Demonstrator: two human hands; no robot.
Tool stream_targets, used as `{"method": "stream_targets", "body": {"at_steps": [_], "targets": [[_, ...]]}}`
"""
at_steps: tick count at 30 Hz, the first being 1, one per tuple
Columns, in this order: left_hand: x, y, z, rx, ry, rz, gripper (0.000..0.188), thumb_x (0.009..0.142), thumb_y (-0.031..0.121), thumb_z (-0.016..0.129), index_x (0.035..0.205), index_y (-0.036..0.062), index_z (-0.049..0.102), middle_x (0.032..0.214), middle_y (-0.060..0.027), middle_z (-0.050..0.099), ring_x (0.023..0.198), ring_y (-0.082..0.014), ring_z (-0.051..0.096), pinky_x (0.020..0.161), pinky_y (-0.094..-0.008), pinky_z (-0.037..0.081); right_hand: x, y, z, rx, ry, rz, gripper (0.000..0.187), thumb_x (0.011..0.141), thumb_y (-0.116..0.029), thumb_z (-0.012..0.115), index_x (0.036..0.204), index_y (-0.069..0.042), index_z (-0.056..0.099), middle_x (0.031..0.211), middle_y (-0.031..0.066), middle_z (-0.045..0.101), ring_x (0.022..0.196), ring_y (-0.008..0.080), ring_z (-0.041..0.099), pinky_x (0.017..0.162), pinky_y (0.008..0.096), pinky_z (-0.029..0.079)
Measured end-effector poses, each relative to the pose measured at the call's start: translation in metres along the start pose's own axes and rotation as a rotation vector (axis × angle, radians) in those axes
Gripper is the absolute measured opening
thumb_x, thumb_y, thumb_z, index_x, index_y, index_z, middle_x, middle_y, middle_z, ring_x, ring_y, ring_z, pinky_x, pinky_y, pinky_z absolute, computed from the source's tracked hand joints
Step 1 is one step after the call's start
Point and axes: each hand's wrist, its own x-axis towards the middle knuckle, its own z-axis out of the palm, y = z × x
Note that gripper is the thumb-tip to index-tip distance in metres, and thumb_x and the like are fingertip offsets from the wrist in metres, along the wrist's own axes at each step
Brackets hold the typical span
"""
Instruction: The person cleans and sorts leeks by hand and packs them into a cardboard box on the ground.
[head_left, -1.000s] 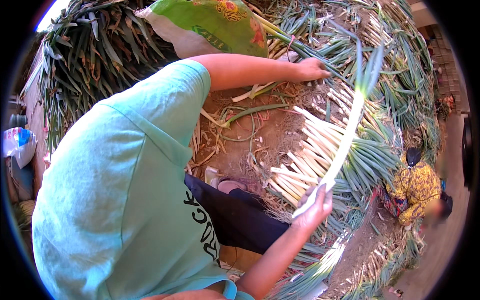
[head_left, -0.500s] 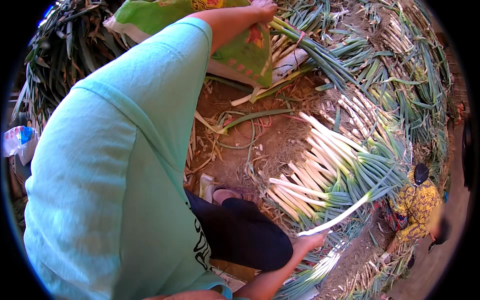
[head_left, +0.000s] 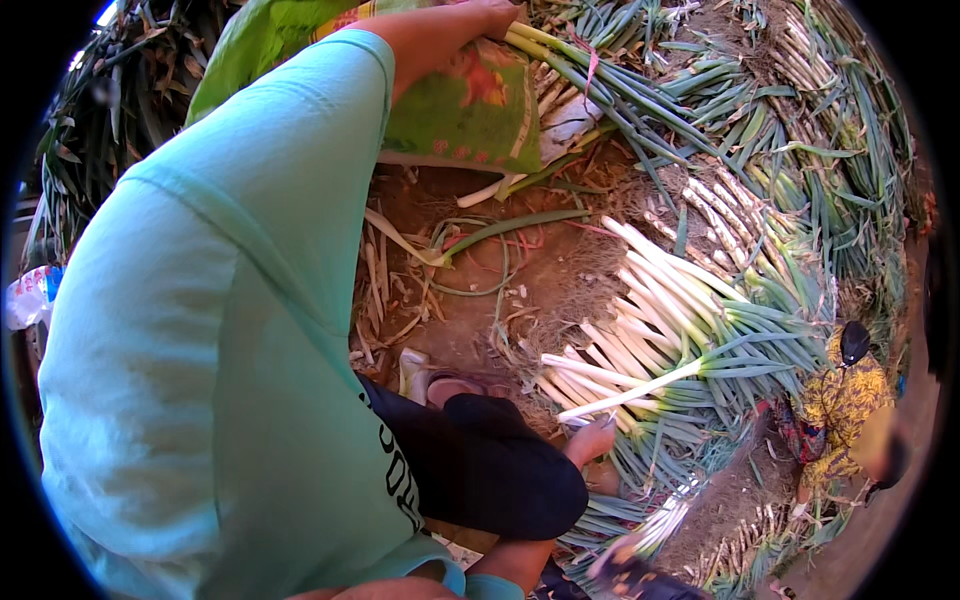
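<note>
My left hand (head_left: 492,17) is closed round the stem end of a tied bunch of long green onions (head_left: 650,105). A green printed sack (head_left: 460,110) lies just beneath that arm. My right hand (head_left: 592,440) is next to a pale green onion (head_left: 630,391) lying across a row of others. Its fingers are loosely curled, with a narrow gap between them and the stem. The row of cleaned green onions (head_left: 665,300) has white stems toward me and green leaves to the right.
Earthy green onions (head_left: 790,150) are heaped at the upper right. Dry leaves hang in a dark pile (head_left: 130,100) at upper left. A person in a yellow patterned shirt (head_left: 845,405) works at the right. Blurred dark patterned cloth (head_left: 650,580) shows at the lower edge.
My right hand has moved up and left, laying the green onion across the row and letting go. My left hand and the tied bunch have shifted left. The blurred cloth has appeared.
</note>
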Motion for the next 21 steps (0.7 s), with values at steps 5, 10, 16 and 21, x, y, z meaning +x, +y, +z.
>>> {"method": "stream_targets", "body": {"at_steps": [5, 10, 16, 21], "targets": [[-0.001, 0.032, -0.049, 0.065, -0.095, 0.189, 0.007, 0.061, 0.021, 0.069, 0.06, 0.016, 0.065, 0.058, -0.0014, 0.059, 0.06, -0.021, 0.063, 0.053, -0.0343, 0.048, 0.0, 0.032, 0.013, 0.156, 0.106, 0.11, 0.031, 0.091, -0.022, 0.051, 0.101, 0.006, 0.06, 0.081, 0.0224, 0.064, 0.07, 0.0343, 0.062, 0.06, 0.0419, 0.049], [-0.018, 0.054, -0.151, 0.259, 0.272, 0.354, 0.014, 0.068, 0.021, 0.066, 0.08, 0.0146, 0.067, 0.081, -0.0061, 0.063, 0.086, -0.025, 0.06, 0.07, -0.0403, 0.044, 0.004, 0.029, 0.005, 0.721, -0.089, 0.517, 0.033, 0.091, -0.027, 0.053, 0.102, 0.003, 0.058, 0.074, 0.0174, 0.063, 0.065, 0.029, 0.061, 0.057, 0.0386, 0.049], [-0.085, -0.004, -0.225, -0.093, 0.519, -0.024, 0.023, 0.063, 0.027, 0.074, 0.083, 0.0161, 0.07, 0.079, -0.006, 0.065, 0.082, -0.0267, 0.062, 0.071, -0.0395, 0.047, 0.0, 0.027, -0.042, 0.736, -0.349, 0.321, 0.048, 0.087, -0.031, 0.062, 0.117, 0.003, 0.045, 0.103, 0.0179, 0.052, 0.087, 0.0276, 0.059, 0.068, 0.0401, 0.049], [-0.147, -0.043, -0.252, -1.018, 0.103, -0.342, 0.03, 0.075, 0.03, 0.072, 0.097, 0.0098, 0.071, 0.084, -0.0125, 0.069, 0.071, -0.0252, 0.066, 0.064, -0.0358, 0.052, 0.005, 0.004, -0.084, 0.766, -0.313, 0.263, 0.037, 0.086, -0.023, 0.06, 0.115, -0.002, 0.05, 0.091, 0.0139, 0.061, 0.072, 0.0259, 0.063, 0.056, 0.0339, 0.049]]}}
